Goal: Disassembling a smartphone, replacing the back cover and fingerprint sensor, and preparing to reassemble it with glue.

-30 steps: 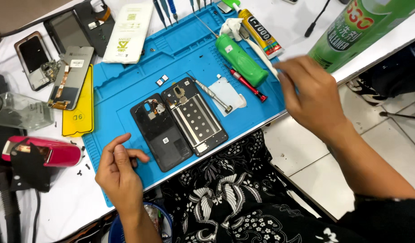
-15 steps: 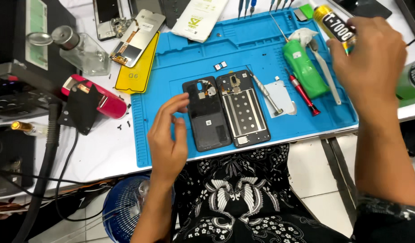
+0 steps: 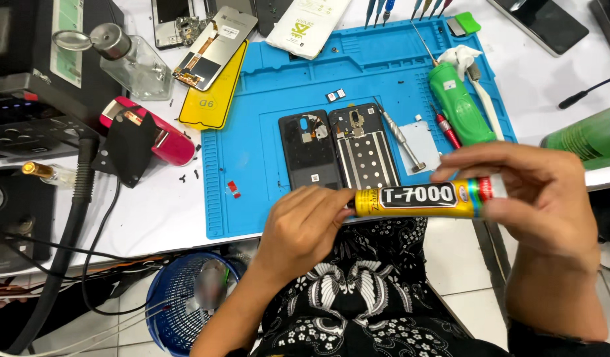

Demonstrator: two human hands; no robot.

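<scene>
Your right hand (image 3: 543, 198) pinches the yellow glue tube (image 3: 421, 198) level; your left hand (image 3: 305, 225) closes on its other end. Just beyond the grip, the open phone (image 3: 338, 149) lies on the blue mat (image 3: 265, 92).

Phone repair workshop — white desk (image 3: 159, 211) with blue work mat (image 3: 265, 132), opened phone (image 3: 371, 149), loose screen (image 3: 212, 49), screwdriver (image 3: 401, 139), tweezers (image 3: 384, 10), glass bottle (image 3: 130, 59) — soldering station (image 3: 27, 73) at left.

A white workbench (image 3: 173, 211) carries a blue silicone mat (image 3: 252, 198), a glass bottle (image 3: 130, 63) and a yellow sheet (image 3: 212, 99).
</scene>
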